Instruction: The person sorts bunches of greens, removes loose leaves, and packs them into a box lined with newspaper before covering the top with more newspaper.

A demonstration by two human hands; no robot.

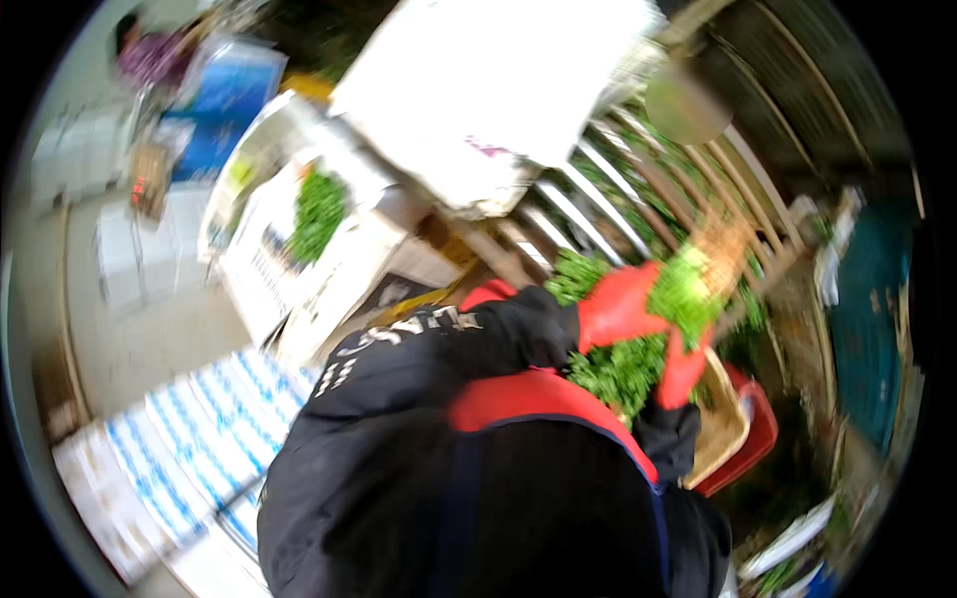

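Both hands wear red rubber gloves. My left hand (620,306) is closed around a bunch of leafy green herbs with pale stems and tan roots (695,280); its leaves hang out on the near side. Close below the bunch, my right hand (684,366) touches it from underneath; its fingers are blurred and partly hidden behind the stems. More curly green leaves (624,374) show between my forearms, and another leafy tuft (576,276) lies beyond my left wrist. The bunch is over the edge of a slatted rack (591,194).
A tan basin (721,426) sits in a red one (759,441) by my right arm. A large white sack or sheet (493,90) covers part of the rack. White bags with greens (318,217), stacked white-and-blue boxes (202,441) and blue crates (232,97) stand left; a person (153,56) is far behind.
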